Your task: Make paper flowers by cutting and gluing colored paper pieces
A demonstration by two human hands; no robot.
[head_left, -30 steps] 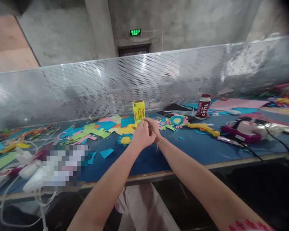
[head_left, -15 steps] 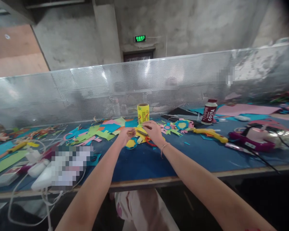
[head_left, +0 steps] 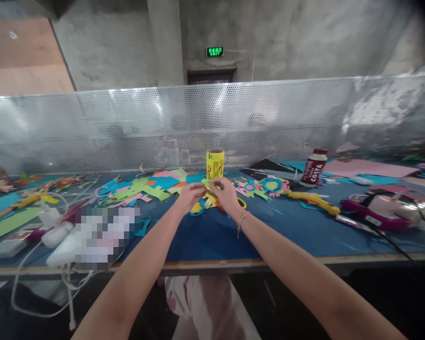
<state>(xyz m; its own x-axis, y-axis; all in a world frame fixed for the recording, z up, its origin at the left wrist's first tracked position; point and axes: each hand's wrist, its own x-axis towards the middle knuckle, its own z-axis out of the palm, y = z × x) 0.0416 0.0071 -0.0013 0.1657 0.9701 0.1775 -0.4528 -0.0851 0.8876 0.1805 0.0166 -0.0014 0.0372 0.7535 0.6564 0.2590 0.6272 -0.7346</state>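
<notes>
My left hand [head_left: 191,196] is closed in a pinch near the middle of the blue table. Opposite it, my right hand [head_left: 226,194] is closed too, its fingertips almost meeting the left ones. A small piece of green paper [head_left: 206,182] shows at the fingertips. Scissors with red and yellow handles [head_left: 242,203] sit at my right palm, their blades mostly hidden by the hand. Just below the fingers lies a paper flower with a blue rim and yellow centre [head_left: 197,208]. Behind the hands stands a yellow cardboard-cored roll [head_left: 215,164].
Paper scraps [head_left: 156,190] spread to the left, and finished-looking paper flowers [head_left: 270,184] lie right. A yellow glue gun [head_left: 315,200], a dark red bottle [head_left: 313,168] and a purple power strip [head_left: 375,215] are farther right. White cables [head_left: 19,283] hang off the left edge. A perforated metal screen [head_left: 134,127] stands behind.
My hands have come closer together at the fingertips. The scissors' blade, seen earlier pointing at my left hand, is now mostly hidden, with the handles swung right. The view has shifted slightly.
</notes>
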